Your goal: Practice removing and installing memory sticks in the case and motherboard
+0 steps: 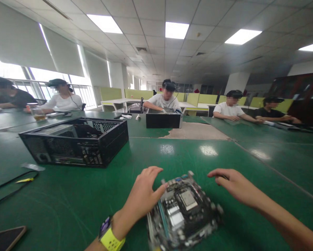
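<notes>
A motherboard (158, 216) lies on the green table in front of me, slightly blurred. A square metal processor (188, 200) sits in its black socket frame, and a silvery heatsink block (175, 217) is beside it. My left hand (143, 191) is at the board's upper left edge, fingers spread and thumb over the rim; whether it touches is unclear. A yellow-strapped watch (111, 237) is on that wrist. My right hand (231, 181) hovers right of the board, fingers bent together, with a small dark bit showing between them that I cannot make out.
An open black computer case (78, 141) lies at the left. Near it are a black cable (15, 186), a clear plastic strip (33, 167) and a dark phone-like slab (6, 238). Across the table a person (165, 99) reaches into another case (163, 120). Several others sit along the sides.
</notes>
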The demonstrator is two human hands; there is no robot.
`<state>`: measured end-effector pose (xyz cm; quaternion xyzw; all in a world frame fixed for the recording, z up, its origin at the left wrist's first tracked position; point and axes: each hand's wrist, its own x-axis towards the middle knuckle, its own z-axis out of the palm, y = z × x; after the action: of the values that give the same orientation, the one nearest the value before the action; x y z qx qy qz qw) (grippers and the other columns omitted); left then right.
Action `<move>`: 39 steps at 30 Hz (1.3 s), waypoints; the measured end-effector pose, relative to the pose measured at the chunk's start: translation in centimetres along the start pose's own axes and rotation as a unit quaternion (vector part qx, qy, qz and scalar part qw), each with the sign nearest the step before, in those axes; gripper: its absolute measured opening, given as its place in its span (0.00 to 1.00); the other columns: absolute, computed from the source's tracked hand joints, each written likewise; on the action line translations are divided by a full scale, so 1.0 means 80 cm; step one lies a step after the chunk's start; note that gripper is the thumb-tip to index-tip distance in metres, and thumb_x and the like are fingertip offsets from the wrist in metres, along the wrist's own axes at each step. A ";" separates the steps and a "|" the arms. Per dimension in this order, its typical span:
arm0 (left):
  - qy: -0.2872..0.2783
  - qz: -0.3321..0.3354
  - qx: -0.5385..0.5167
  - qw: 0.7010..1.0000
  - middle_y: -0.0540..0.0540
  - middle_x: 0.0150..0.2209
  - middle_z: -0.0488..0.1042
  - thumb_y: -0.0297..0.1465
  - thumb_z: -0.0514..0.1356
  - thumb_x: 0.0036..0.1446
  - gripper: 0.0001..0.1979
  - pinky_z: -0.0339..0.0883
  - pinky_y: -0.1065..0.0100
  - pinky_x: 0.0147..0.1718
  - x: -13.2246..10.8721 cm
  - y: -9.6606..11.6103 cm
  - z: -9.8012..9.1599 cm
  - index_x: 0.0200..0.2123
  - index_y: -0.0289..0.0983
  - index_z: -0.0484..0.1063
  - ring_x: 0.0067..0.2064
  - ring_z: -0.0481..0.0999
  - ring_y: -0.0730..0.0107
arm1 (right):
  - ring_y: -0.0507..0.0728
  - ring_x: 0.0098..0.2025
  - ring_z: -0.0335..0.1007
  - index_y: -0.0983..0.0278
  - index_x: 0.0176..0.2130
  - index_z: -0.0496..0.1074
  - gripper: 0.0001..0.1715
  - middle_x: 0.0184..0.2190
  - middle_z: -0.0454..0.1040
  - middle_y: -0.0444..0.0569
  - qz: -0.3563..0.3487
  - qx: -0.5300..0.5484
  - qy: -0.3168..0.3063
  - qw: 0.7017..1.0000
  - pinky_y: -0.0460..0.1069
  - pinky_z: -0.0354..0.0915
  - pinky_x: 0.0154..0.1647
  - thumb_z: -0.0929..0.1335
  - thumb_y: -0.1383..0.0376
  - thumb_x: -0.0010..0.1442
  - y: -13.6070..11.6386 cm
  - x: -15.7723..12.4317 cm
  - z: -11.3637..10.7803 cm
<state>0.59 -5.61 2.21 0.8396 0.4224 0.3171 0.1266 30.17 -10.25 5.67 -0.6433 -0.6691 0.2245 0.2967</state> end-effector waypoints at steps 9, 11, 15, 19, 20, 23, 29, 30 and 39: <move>0.030 -0.010 -0.020 0.999 0.47 0.34 0.73 0.37 0.52 0.60 0.12 0.65 0.65 0.39 0.010 -0.002 -0.010 0.38 0.38 0.72 0.38 0.72 0.65 | 0.56 0.33 0.65 0.62 0.27 0.72 0.20 0.26 0.71 0.45 -0.003 0.053 0.128 0.990 0.49 0.59 0.36 0.57 0.58 0.56 -0.007 0.000 -0.018; 0.030 -0.011 -0.027 0.999 0.48 0.30 0.73 0.37 0.51 0.61 0.14 0.63 0.68 0.34 0.012 -0.002 -0.012 0.33 0.38 0.72 0.33 0.71 0.67 | 0.56 0.31 0.63 0.62 0.24 0.69 0.20 0.24 0.67 0.44 0.009 0.078 0.156 0.985 0.48 0.58 0.33 0.56 0.57 0.57 -0.009 -0.004 -0.018; 0.040 -0.038 -0.038 0.998 0.49 0.27 0.73 0.39 0.50 0.60 0.16 0.61 0.70 0.30 0.015 -0.004 -0.018 0.30 0.37 0.73 0.29 0.69 0.69 | 0.55 0.31 0.62 0.62 0.24 0.68 0.18 0.24 0.65 0.45 0.032 0.143 0.220 0.964 0.47 0.54 0.27 0.58 0.56 0.56 -0.012 -0.012 -0.013; 0.053 -0.073 -0.017 0.996 0.53 0.18 0.64 0.41 0.51 0.58 0.17 0.54 0.72 0.24 0.016 -0.007 -0.027 0.30 0.37 0.74 0.22 0.61 0.73 | 0.53 0.26 0.57 0.63 0.25 0.67 0.18 0.22 0.60 0.44 0.037 0.158 0.240 0.957 0.47 0.50 0.23 0.58 0.56 0.57 -0.014 -0.019 -0.013; 0.052 -0.075 -0.017 0.996 0.54 0.17 0.61 0.42 0.51 0.58 0.18 0.52 0.72 0.24 0.016 -0.009 -0.029 0.30 0.37 0.74 0.22 0.59 0.74 | 0.53 0.25 0.56 0.63 0.25 0.67 0.18 0.21 0.60 0.44 0.037 0.160 0.240 0.957 0.47 0.49 0.22 0.58 0.56 0.57 -0.014 -0.020 -0.014; 0.045 -0.078 -0.027 0.996 0.55 0.16 0.56 0.43 0.51 0.59 0.19 0.50 0.72 0.23 0.016 -0.013 -0.032 0.30 0.36 0.74 0.21 0.56 0.74 | 0.51 0.23 0.52 0.63 0.25 0.66 0.18 0.21 0.59 0.44 0.034 0.166 0.234 0.957 0.47 0.48 0.20 0.57 0.56 0.57 -0.013 -0.022 -0.016; 0.036 -0.088 -0.027 0.995 0.55 0.17 0.55 0.43 0.51 0.58 0.19 0.49 0.72 0.24 0.016 -0.020 -0.032 0.29 0.36 0.74 0.22 0.56 0.74 | 0.52 0.23 0.53 0.63 0.24 0.66 0.17 0.22 0.61 0.45 0.023 0.169 0.243 0.955 0.46 0.48 0.20 0.58 0.56 0.56 -0.013 -0.023 -0.016; 0.038 -0.090 -0.027 0.995 0.55 0.17 0.55 0.43 0.51 0.58 0.19 0.49 0.72 0.24 0.017 -0.021 -0.032 0.29 0.36 0.74 0.22 0.56 0.74 | 0.52 0.24 0.54 0.63 0.24 0.66 0.17 0.22 0.61 0.45 0.024 0.169 0.245 0.954 0.46 0.48 0.20 0.58 0.56 0.56 -0.014 -0.023 -0.016; 0.052 -0.098 -0.021 0.994 0.55 0.17 0.56 0.45 0.53 0.56 0.22 0.49 0.72 0.23 0.020 -0.033 -0.030 0.17 0.35 0.62 0.22 0.56 0.76 | 0.52 0.25 0.56 0.63 0.24 0.65 0.19 0.20 0.58 0.42 0.017 0.132 0.231 0.964 0.46 0.49 0.21 0.56 0.57 0.59 -0.011 -0.016 -0.007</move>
<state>-1.93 -2.87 3.49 0.7739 0.5018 0.3553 0.1519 29.89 -11.64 6.51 -0.6441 -0.5358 0.1614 0.5216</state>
